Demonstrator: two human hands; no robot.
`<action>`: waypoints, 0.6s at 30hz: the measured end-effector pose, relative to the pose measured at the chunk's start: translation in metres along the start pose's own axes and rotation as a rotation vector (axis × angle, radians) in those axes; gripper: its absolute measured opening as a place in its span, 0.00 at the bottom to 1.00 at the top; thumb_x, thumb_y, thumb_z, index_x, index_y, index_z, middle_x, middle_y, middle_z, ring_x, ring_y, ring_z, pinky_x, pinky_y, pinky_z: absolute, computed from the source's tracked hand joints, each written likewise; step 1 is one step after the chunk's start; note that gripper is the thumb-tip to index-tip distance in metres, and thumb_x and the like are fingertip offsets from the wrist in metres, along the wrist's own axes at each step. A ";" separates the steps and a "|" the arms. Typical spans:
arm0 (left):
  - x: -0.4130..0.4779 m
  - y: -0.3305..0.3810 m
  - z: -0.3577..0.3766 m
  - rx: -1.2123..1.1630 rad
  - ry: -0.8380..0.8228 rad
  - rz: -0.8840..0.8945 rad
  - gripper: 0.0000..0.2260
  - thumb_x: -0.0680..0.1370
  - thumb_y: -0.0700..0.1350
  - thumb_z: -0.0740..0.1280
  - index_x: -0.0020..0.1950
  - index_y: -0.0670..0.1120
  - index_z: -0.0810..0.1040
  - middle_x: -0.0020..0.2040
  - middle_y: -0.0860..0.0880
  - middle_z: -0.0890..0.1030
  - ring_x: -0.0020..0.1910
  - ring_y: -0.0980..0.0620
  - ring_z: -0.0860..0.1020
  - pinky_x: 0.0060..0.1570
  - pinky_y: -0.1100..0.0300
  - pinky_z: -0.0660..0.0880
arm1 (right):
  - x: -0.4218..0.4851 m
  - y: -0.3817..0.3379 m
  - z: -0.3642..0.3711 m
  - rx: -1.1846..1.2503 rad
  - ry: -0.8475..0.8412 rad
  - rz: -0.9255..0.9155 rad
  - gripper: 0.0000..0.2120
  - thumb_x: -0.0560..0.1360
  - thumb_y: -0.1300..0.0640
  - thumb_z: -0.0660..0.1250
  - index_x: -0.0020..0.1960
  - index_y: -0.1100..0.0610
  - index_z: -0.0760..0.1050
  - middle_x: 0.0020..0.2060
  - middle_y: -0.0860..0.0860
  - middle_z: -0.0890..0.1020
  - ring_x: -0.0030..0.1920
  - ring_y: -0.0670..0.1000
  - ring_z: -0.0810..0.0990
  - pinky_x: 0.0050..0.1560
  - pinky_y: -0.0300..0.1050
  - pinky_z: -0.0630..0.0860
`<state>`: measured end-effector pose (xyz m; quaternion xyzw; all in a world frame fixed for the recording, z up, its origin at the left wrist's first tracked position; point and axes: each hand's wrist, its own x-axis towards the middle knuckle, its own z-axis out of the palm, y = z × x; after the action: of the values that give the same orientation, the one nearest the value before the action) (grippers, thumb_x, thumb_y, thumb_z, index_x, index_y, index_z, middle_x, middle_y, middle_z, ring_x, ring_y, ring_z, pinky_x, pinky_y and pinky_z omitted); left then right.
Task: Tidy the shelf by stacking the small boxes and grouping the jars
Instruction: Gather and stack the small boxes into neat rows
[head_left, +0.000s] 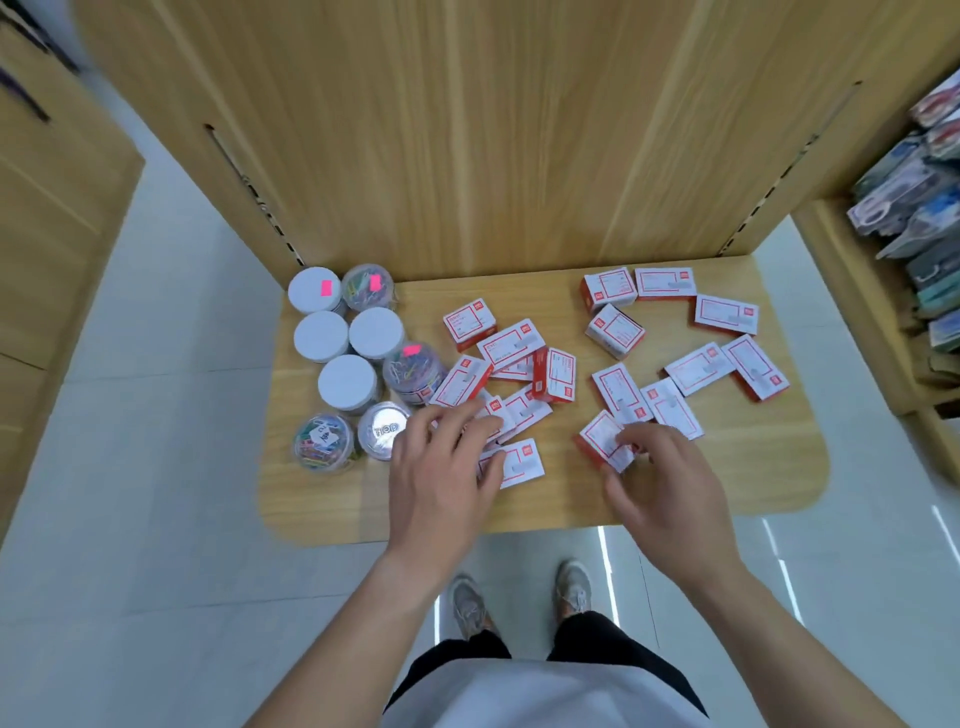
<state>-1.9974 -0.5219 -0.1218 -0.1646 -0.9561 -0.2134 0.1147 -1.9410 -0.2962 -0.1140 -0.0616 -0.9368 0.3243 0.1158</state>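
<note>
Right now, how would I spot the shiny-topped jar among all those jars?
Look at the cluster of jars at the left end of the wooden shelf. In its front row, beside the left hand, stands the silver-lidded jar. Only its lid is mirror-like with lettering.

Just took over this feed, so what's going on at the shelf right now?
A person is tidying a wooden shelf. The jars already sit grouped at its left end. The small red-and-white boxes still lie scattered, none neatly stacked. The left hand rests on a loose pile of boxes, while the right hand pinches one box near the front edge.
</note>
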 end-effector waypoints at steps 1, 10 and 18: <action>0.001 0.001 -0.001 0.017 0.006 -0.018 0.12 0.73 0.48 0.73 0.55 0.52 0.81 0.62 0.56 0.79 0.56 0.46 0.74 0.54 0.50 0.71 | 0.007 -0.004 -0.001 0.040 0.034 -0.013 0.12 0.71 0.59 0.72 0.53 0.54 0.75 0.48 0.46 0.78 0.50 0.49 0.77 0.49 0.39 0.71; 0.000 0.007 -0.010 -0.180 -0.084 -0.134 0.13 0.69 0.43 0.75 0.50 0.53 0.79 0.55 0.55 0.78 0.55 0.52 0.76 0.53 0.56 0.74 | 0.088 -0.016 0.028 0.099 -0.261 -0.165 0.19 0.71 0.53 0.74 0.55 0.52 0.68 0.54 0.48 0.74 0.54 0.47 0.70 0.49 0.35 0.62; 0.047 -0.005 -0.046 -0.237 0.181 -0.252 0.08 0.71 0.42 0.76 0.48 0.48 0.81 0.54 0.53 0.78 0.53 0.56 0.78 0.50 0.63 0.73 | 0.106 -0.020 0.015 0.059 -0.287 -0.172 0.19 0.70 0.48 0.75 0.51 0.46 0.66 0.47 0.44 0.77 0.47 0.48 0.75 0.41 0.40 0.64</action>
<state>-2.0358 -0.5336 -0.0694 -0.0363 -0.9231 -0.3512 0.1524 -2.0484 -0.3002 -0.0946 0.0693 -0.9357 0.3458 0.0097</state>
